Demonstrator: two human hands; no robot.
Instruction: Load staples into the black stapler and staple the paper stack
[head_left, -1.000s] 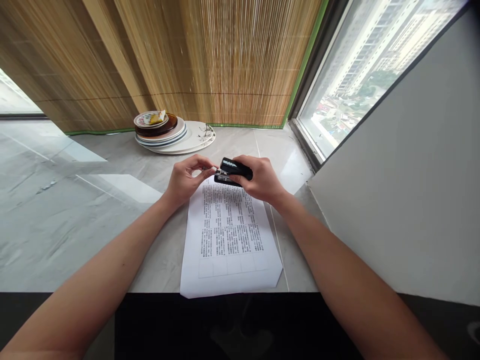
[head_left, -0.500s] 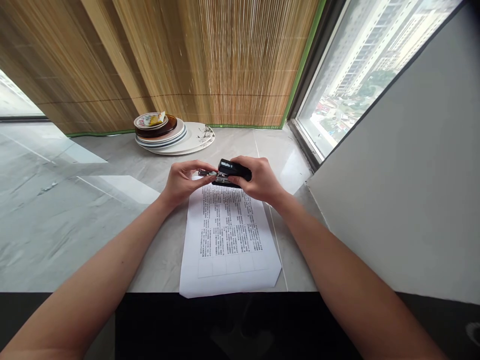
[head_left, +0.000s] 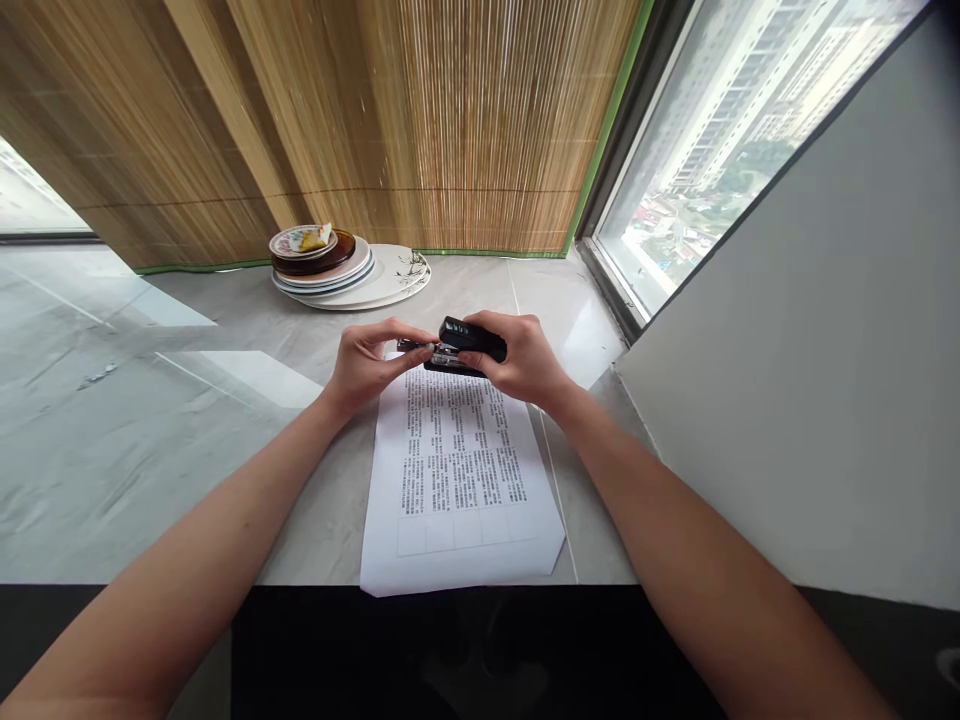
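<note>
My right hand (head_left: 525, 362) is wrapped round a black stapler (head_left: 469, 342), holding it just above the far end of a printed sheet of paper (head_left: 457, 480). My left hand (head_left: 367, 362) pinches the metal front part of the stapler (head_left: 414, 346) between thumb and fingers. The paper lies flat on the grey marble counter (head_left: 150, 430), its near edge at the counter's front.
A stack of plates (head_left: 341, 268) with a brown dish and a small patterned dish on top stands at the back, in front of a bamboo blind (head_left: 420, 120). A window (head_left: 720, 130) is at the right, beside a white wall (head_left: 825, 400).
My left hand's fingers have closed on the metal front part of the stapler and drawn it slightly out to the left. The right hand and paper have barely moved.
</note>
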